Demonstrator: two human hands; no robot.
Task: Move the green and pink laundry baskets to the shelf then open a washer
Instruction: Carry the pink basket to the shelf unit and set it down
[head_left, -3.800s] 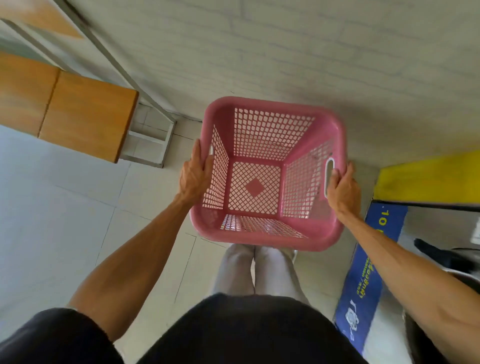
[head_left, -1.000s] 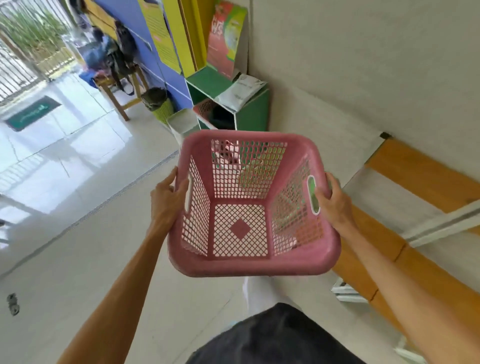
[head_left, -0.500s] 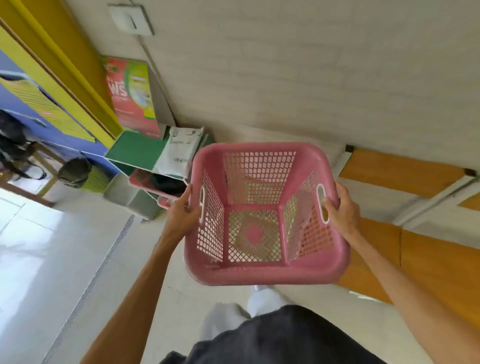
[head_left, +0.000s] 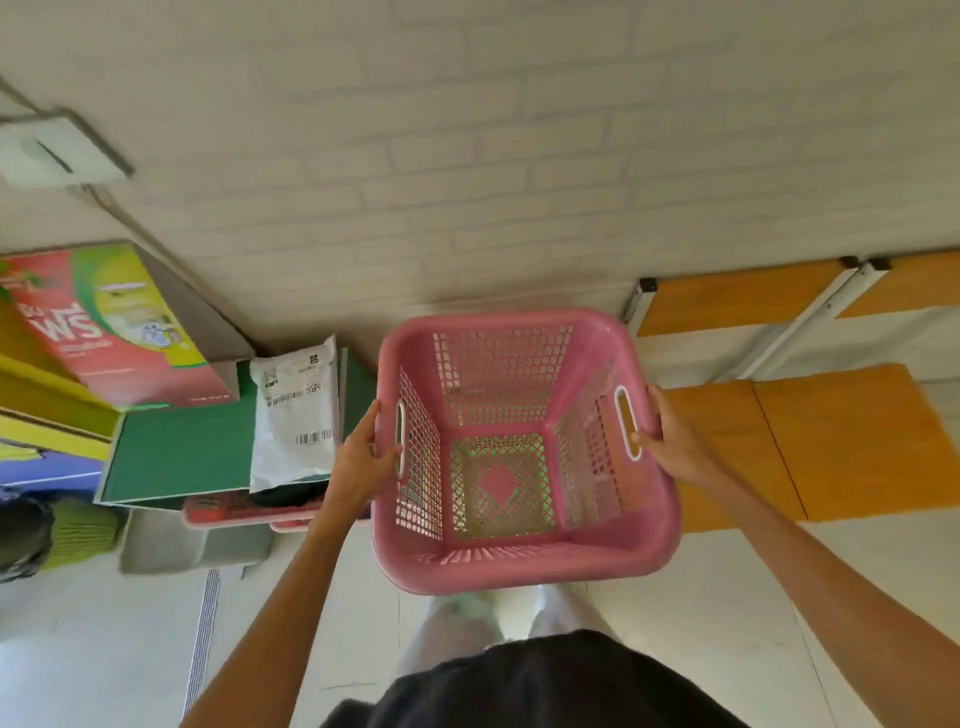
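Little print can be read. A red and green poster (head_left: 111, 325), up and to the left of the left hand (head_left: 363, 457), carries large white lettering — blurred, not legible. A white mailing pouch (head_left: 293, 410) just left of that hand shows barcodes and a label — too small to read.

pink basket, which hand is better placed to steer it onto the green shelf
Left. The left hand grips the pink basket on the side nearest the green shelf; the right hand holds the far side.
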